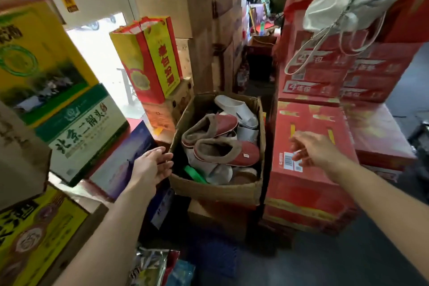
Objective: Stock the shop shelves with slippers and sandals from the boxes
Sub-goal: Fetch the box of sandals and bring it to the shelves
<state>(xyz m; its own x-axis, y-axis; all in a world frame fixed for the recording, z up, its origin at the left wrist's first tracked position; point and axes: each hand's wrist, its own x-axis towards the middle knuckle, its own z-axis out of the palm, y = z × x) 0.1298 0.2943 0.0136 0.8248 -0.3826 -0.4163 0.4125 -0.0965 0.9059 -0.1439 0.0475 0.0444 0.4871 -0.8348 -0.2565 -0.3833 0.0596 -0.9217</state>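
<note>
An open cardboard box (216, 190) stands in the middle, full of footwear. On top lie two red slippers with brown fleece lining (232, 153), a white sandal (236, 108) at the back and a green piece (195, 174) near the front. My left hand (152, 166) reaches out with straight fingers right at the box's left wall. Over the red carton to the right of the box, my right hand (312, 148) hovers with loose fingers, holding nothing.
Red cartons (308, 183) are stacked on the right, with a grey drawstring bag (348, 0) on top. Yellow and green gift boxes (76, 132) crowd the left, and a red-yellow paper bag (151, 58) stands behind. Wooden crates rise at the back. Dark floor lies at the lower right.
</note>
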